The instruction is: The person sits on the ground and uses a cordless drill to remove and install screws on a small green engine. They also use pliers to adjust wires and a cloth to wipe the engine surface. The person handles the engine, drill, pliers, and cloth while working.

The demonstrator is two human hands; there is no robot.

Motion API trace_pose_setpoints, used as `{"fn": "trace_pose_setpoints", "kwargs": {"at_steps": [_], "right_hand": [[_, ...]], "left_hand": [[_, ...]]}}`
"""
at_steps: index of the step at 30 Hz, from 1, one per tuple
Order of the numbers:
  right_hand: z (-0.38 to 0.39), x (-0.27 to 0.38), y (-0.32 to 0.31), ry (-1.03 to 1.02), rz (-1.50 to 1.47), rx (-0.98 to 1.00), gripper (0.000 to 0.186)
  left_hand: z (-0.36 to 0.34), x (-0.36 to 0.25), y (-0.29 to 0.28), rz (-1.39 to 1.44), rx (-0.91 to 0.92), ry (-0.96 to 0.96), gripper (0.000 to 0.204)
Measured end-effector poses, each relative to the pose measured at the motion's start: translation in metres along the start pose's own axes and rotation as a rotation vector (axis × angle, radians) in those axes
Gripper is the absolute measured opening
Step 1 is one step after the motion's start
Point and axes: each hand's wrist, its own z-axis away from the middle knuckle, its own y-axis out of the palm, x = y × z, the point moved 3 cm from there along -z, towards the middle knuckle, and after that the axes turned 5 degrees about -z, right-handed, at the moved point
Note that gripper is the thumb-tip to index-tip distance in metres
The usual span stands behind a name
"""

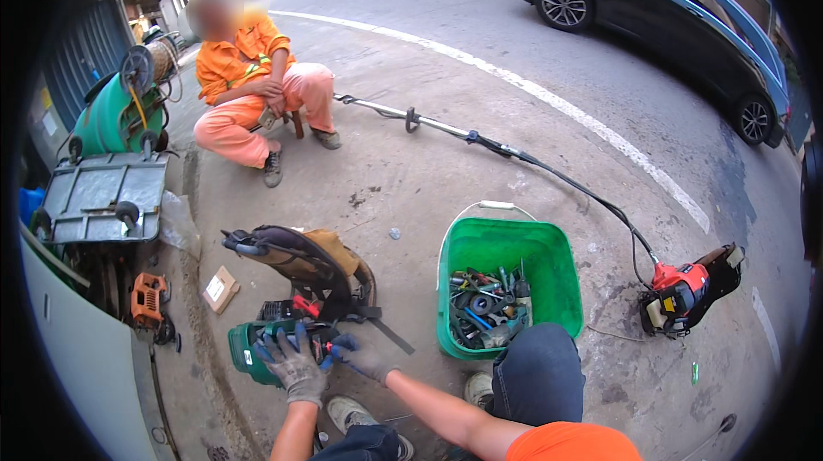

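A green-housed machine (244, 356), apparently a small engine, lies on the ground close in front of me, with black and red parts on its upper side. Across its top rests my left hand (296, 368), in a grey glove with blue fingertips, fingers spread. At the machine's right edge my right hand (367, 358), gloved alike, has its fingers closed around a small part that I cannot make out. A black padded backpack frame (291, 251) with a brown pad and straps stands against the machine's far side. The hands cover much of the near face.
Right of my hands stands a green bucket (557, 290) of tools and parts. A long-shaft brush cutter with a red engine (681, 281) stretches across the ground. A person in orange (249, 75) sits ahead. An orange engine (147, 300) and a cart (107, 195) are left; a dark car (651, 24) is on the road.
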Motion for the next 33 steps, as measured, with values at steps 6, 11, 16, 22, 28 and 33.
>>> {"fn": "trace_pose_setpoints", "kwargs": {"at_steps": [6, 11, 16, 22, 28, 33], "right_hand": [[-0.006, 0.016, 0.006, 0.317, 0.175, -0.002, 0.030], [-0.010, 0.027, 0.012, 0.439, 0.142, 0.116, 0.030], [-0.011, -0.015, -0.009, 0.004, 0.162, 0.000, 0.041], [-0.018, -0.016, -0.019, 0.048, 0.399, 0.034, 0.042], [-0.007, 0.051, 0.016, 0.360, 0.305, -0.134, 0.039], [-0.012, 0.052, 0.003, -0.339, 0.763, -0.105, 0.032]], "left_hand": [[-0.002, -0.001, 0.014, 0.017, -0.069, 0.012, 0.096], [0.001, 0.010, 0.015, -0.015, -0.062, 0.016, 0.097], [-0.003, -0.005, 0.013, 0.031, -0.098, 0.044, 0.096], [-0.007, -0.012, -0.002, 0.094, 0.054, 0.007, 0.087], [0.002, 0.006, 0.008, -0.050, 0.110, 0.034, 0.107], [-0.006, -0.002, 0.005, -0.013, 0.015, 0.029, 0.105]]}}
